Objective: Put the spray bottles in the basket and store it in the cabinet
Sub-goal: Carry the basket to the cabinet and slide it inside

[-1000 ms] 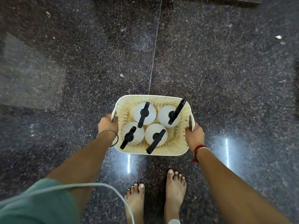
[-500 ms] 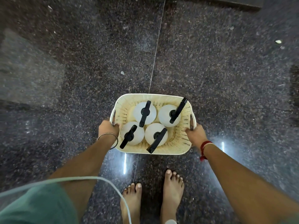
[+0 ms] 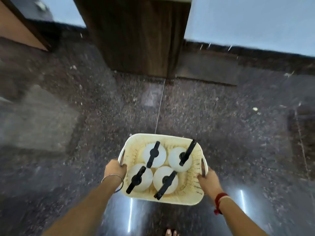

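Overhead: dark speckled polished stone floor (image 3: 68, 116), with a dark brown wooden cabinet (image 3: 136, 36) beyond the cream perforated plastic basket (image 3: 194, 186). Basket held above floor; left hand (image 3: 115, 170) and right hand (image 3: 208, 181) clasp its side handles. Inside stand four white spray bottles (image 3: 154, 156) with black trigger heads.

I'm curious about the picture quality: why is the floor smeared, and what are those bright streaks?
Head view: motion blur smears the floor; the basket and hands stay sharper. The streaks are light glare on polished stone. The wide lens bends the edges.
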